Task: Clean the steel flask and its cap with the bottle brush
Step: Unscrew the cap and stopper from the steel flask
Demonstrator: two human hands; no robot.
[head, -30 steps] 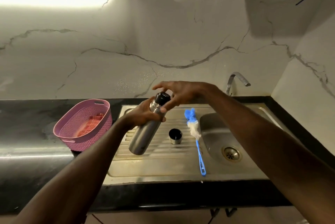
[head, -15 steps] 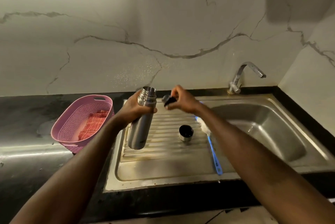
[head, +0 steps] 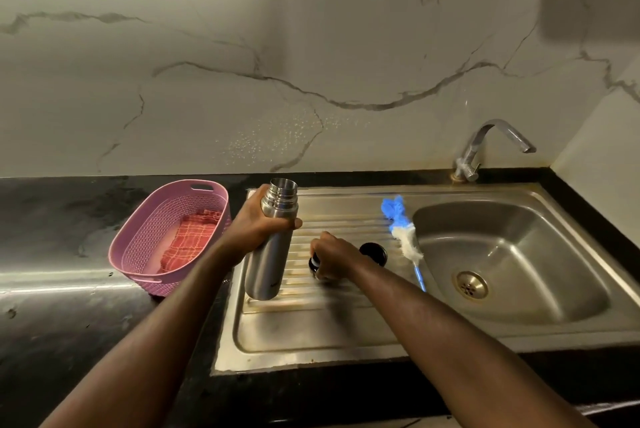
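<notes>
Flask [head: 268, 247] open-mouthed in left hand [head: 258, 225], stopper [head: 314, 263] low in right hand [head: 332, 256].

L fingers wrap the steel body just under the threaded neck; flask near upright, slightly tilted, held over the ribbed drainboard [head: 311, 323]. R fingers curl round a small black stopper, down close to the board; contact w/ board can't tell. Black-lined cap [head: 374, 252] sits on board just beside R hand. Blue-white bottle brush [head: 401, 233] lies along basin [head: 512, 261] edge. Pink basket [head: 138, 254] w/ checked cloth [head: 190, 242] on counter, left.
</notes>
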